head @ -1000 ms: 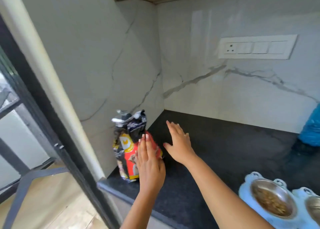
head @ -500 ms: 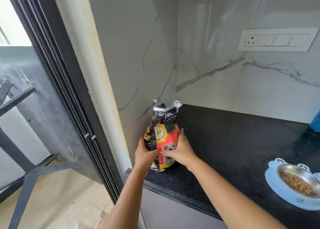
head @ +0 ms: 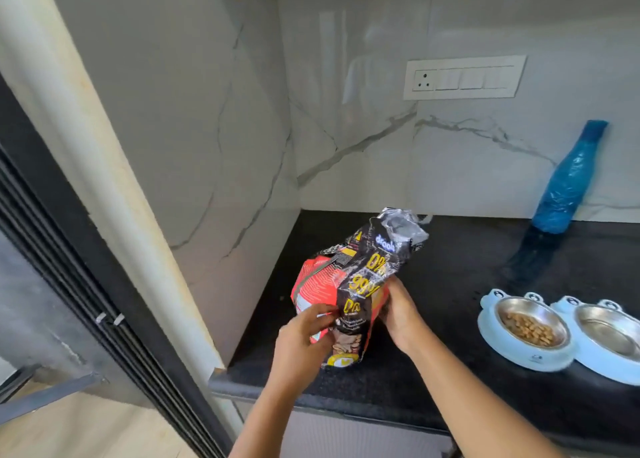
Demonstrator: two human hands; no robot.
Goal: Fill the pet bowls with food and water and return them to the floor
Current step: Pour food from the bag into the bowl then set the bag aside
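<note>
A red and black pet food bag (head: 356, 277) with a crumpled top is tilted over the black counter (head: 450, 267) near its left end. My left hand (head: 301, 343) grips the bag's lower left side and my right hand (head: 401, 312) holds its right side. A pale blue double bowl stand (head: 519, 357) sits at the right; its left steel bowl (head: 530, 322) holds brown kibble, while the right steel bowl (head: 609, 333) looks empty.
A blue water bottle (head: 568, 184) stands against the marble back wall at the right. A white switch panel (head: 464, 77) is on that wall. A dark sliding door frame (head: 86, 277) and the floor lie left of the counter's end.
Both hands closed on the bag and lifted it away from the side wall toward the bowls, tilting it. The view swung right, bringing the bottle and second bowl into sight.
</note>
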